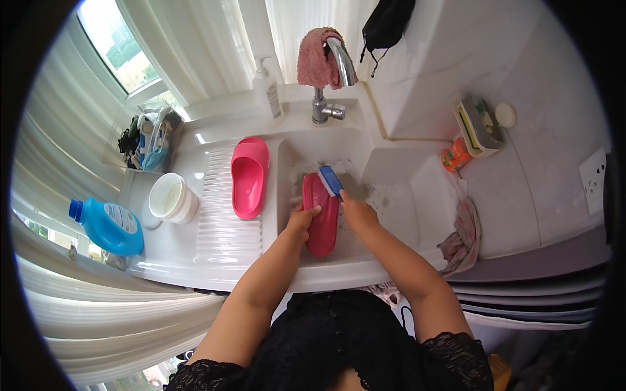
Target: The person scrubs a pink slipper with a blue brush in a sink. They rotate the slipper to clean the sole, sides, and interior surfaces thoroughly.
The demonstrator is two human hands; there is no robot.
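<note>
Over the basin of the white sink (398, 225), my left hand (301, 220) grips a pink slipper (320, 225) by its left edge, thumb on top. The slipper's flat sole faces up. My right hand (357, 212) is closed round the handle of a blue scrub brush (331, 180), whose head lies against the upper right part of the sole. Sudsy, greyish water (355, 189) covers the basin floor around them. A second pink slipper (250, 179) rests upright on the ribbed washboard (218, 225) to the left of the basin.
Left of the washboard stand a white tub (172, 198), a blue detergent bottle (107, 227) and a clear box (153, 140) of small items. A pump bottle (267, 94) and a faucet (319, 107) draped with a pink cloth (316, 62) stand behind. A rag (462, 236) hangs at the right rim.
</note>
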